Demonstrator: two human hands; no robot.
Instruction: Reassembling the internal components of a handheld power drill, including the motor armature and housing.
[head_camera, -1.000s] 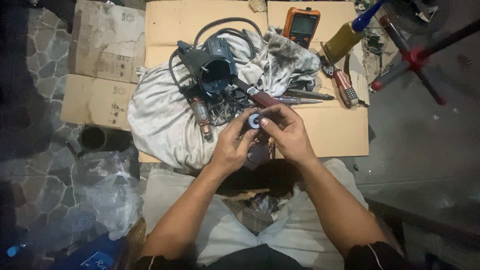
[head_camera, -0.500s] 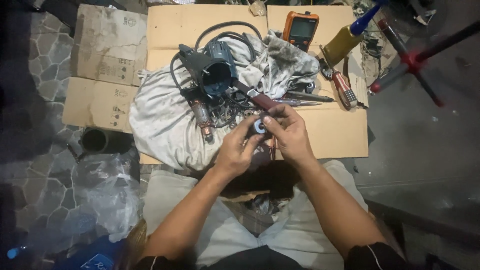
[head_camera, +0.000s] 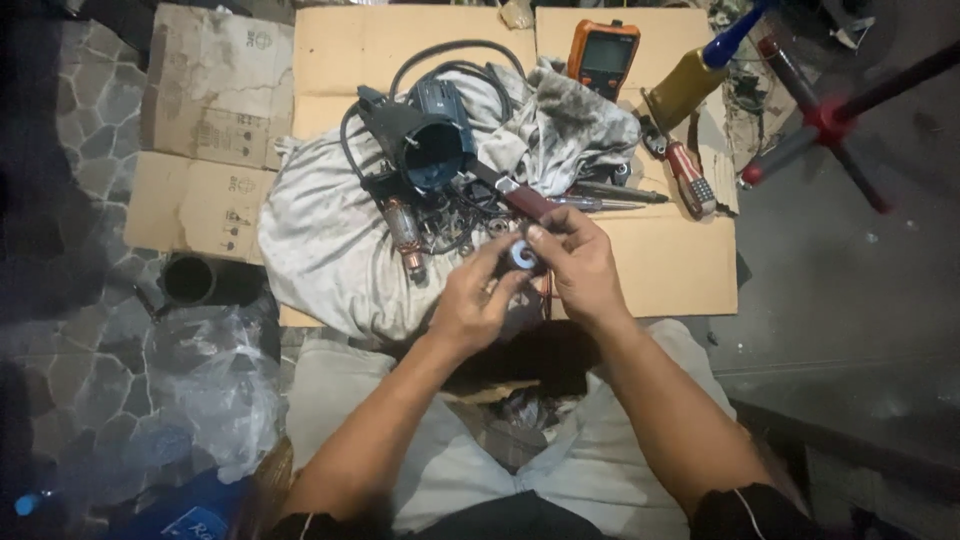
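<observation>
Head view — left hand and right hand pinch 1 small blue-white ring — fingers closed

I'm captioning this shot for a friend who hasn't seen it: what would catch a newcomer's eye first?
Both hands, left hand and right hand, meet at centre, pinching a small round part with a pale ring. Behind them, on a grey cloth over cardboard, lies an opened blue power tool housing with its rotor beside it. An orange meter sits at the top.

Dim, grainy view lit from above at the centre, edges in shadow, slightly soft focus.
</observation>
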